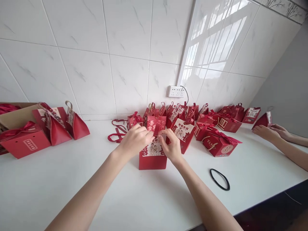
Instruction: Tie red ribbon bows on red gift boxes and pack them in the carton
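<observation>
Head view: a tiled wall [81, 29] rises behind a white table [36, 189], where ribboned boxes [221, 144] crowd at right toward the wall, probably grouped there to give the hands working room in front. More stand at left beside a cardboard carton [26, 114]. At the far right, a co-worker's hands [266, 132] hold another box, well apart from these. Directly before the wearer, a tall red box [152, 163] stands upright on the table, perhaps so its narrow top can be reached from both sides at once. The left hand [137, 138] curls with fingertips closed, its thumb hidden; the right hand [172, 144] brings thumb and forefinger together. Both appear to pinch the red ribbon [157, 127] at the box's upper part, so the ribbon lies between the fingertips and the box's base sits below them. A thin black loop [228, 185] lies nearer the table's edge, right of the hands.
</observation>
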A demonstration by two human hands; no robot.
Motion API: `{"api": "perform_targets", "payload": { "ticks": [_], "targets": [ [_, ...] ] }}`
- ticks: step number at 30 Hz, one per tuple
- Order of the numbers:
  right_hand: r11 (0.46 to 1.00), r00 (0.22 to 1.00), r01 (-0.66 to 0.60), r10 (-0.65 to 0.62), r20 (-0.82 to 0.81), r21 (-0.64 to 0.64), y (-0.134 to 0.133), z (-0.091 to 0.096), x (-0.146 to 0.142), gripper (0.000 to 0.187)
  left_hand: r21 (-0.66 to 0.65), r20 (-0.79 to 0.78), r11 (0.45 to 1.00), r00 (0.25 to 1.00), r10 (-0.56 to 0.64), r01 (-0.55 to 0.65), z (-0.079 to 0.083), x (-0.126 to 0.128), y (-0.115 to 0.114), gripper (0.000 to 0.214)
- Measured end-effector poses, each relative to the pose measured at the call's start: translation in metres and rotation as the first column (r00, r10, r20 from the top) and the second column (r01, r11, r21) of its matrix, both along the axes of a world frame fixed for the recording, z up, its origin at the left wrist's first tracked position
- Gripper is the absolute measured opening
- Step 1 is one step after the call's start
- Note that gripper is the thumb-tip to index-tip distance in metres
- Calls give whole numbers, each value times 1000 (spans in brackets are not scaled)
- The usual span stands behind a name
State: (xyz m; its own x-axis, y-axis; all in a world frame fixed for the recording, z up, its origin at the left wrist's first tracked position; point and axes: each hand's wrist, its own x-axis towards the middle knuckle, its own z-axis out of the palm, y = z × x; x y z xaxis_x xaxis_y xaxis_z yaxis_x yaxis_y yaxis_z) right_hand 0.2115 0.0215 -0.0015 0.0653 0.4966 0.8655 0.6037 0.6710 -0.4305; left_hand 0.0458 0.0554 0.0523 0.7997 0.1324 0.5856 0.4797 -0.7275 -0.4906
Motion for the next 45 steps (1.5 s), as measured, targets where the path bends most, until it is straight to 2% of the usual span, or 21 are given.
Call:
{"api": "perform_targets", "payload": {
  "ticks": [6, 10, 17, 30, 37, 40, 42, 45],
  "targets": [
    [1000, 1000, 2, -3, -19, -25, 0, 1, -1, 8, -13, -66, 996, 994, 84, -85, 1, 0, -5, 25],
    [999, 999, 10, -11, -35, -45, 0, 2, -2, 8, 33, -31, 995, 995, 98, -97, -1, 3, -9, 28],
    [997, 999, -4, -1, -52, -82, -1, 3, -2, 7, 74, 58, 980, 981, 183, -187, -9, 14, -18, 26],
    [996, 999, 2, -6, -47, -89, 0, 2, -1, 7, 100, 22, 987, 992, 125, -127, -7, 7, -12, 29],
    [998, 999, 15, -17, -43, -63, 1, -1, -2, 9, 37, 49, 995, 995, 86, -87, -7, 5, -8, 31],
    [998, 999, 17, -20, -47, -66, 1, -1, -3, 8, -48, 53, 995, 995, 88, -86, -6, 4, -6, 31],
    [998, 999, 7, -10, -42, -68, 1, -1, -2, 8, -215, 89, 975, 993, 79, -58, -5, 2, -5, 29],
    [998, 1000, -5, 3, -25, -68, 1, 0, -1, 8, -498, 192, 866, 979, 73, 33, -5, 0, -2, 22]
  ]
}}
